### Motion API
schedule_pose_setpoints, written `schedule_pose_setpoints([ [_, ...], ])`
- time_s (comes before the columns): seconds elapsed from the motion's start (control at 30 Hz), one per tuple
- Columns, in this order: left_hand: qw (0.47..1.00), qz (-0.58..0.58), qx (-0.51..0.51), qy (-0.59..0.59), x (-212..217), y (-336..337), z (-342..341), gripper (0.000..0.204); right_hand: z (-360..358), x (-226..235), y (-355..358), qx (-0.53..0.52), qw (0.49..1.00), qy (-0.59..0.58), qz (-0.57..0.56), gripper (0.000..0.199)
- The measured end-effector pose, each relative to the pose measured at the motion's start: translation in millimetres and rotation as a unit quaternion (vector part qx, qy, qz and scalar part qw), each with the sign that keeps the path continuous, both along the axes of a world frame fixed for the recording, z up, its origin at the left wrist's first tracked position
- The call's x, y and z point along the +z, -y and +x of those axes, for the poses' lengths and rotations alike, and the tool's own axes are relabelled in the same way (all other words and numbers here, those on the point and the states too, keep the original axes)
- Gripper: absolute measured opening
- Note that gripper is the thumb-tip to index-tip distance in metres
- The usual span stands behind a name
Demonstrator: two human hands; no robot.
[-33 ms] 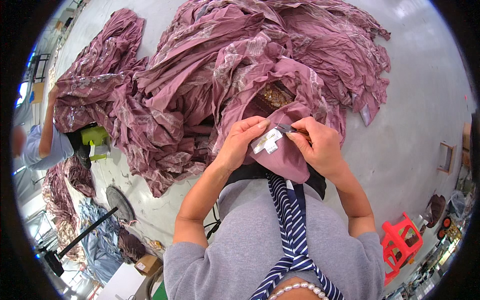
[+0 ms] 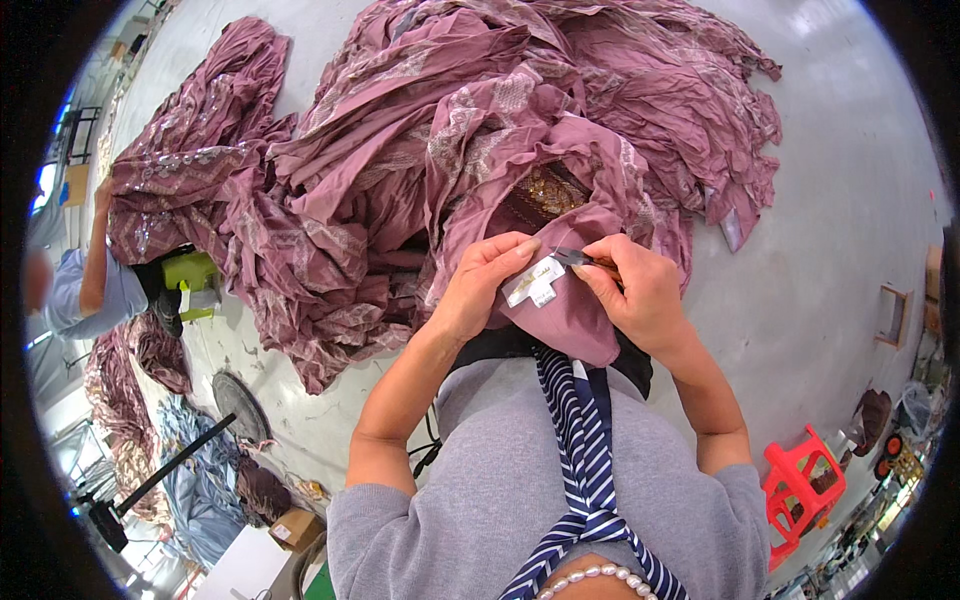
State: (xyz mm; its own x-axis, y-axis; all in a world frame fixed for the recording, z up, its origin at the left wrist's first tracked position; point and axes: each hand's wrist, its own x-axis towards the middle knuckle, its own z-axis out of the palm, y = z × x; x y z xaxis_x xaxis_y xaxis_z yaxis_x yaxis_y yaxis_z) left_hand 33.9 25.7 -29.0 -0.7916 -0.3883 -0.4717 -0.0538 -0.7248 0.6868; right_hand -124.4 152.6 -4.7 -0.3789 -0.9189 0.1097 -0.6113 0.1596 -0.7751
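Pinches the mauve cloth near its near edge with the left hand, closing thumb and forefinger narrowly just beside the white label. Cannot tell the hold of the other left fingers, partly hidden. Holds dark snips in the right hand, with thumb and fingers closed around the handle and with blades pointing left, just beside the label's upper right corner. Cannot tell the gap between the blades. Has the label on the near flap of the cloth, between both hands, slanting up to the right, with a smaller tab at its lower edge. Past the hands, has a gold-patterned patch showing inside a fold. Has the rest of the cloth heaped across the floor, reaching at its left edge to a co-worker's hand. Wears a striped tie, just below the flap. On the right, has a red stool standing on the floor.
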Motion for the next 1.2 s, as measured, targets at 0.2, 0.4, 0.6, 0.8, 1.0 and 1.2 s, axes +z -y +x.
schedule_pose_setpoints([
  [0.2, 1.000, 0.013, 0.002, 0.001, -2.8, 2.2, 0.4, 0.018, -0.6, -6.3, -0.4, -0.002, 0.994, -0.094, -0.050, 0.018],
  [0.4, 0.999, 0.036, 0.031, 0.008, -6.2, 3.2, 2.1, 0.019, -10.2, -0.7, -7.9, -0.030, 0.998, -0.009, -0.048, 0.021],
  [0.6, 0.998, 0.038, 0.044, 0.008, -10.9, 3.3, 2.6, 0.019, -9.0, -5.1, -16.7, 0.002, 0.999, 0.053, -0.013, 0.020],
  [0.8, 0.998, 0.040, 0.044, 0.005, -9.9, 3.5, 2.6, 0.018, -1.3, -6.8, -12.3, 0.005, 0.998, 0.058, -0.007, 0.020],
  [1.0, 0.998, 0.044, 0.040, -0.014, -12.1, 4.1, 3.2, 0.019, 3.8, -11.5, -10.3, -0.005, 0.999, 0.014, -0.044, 0.022],
  [1.2, 0.997, 0.054, 0.046, -0.014, -9.9, 3.8, 0.7, 0.020, 6.0, -13.0, -8.6, 0.000, 0.993, -0.082, -0.084, 0.023],
])
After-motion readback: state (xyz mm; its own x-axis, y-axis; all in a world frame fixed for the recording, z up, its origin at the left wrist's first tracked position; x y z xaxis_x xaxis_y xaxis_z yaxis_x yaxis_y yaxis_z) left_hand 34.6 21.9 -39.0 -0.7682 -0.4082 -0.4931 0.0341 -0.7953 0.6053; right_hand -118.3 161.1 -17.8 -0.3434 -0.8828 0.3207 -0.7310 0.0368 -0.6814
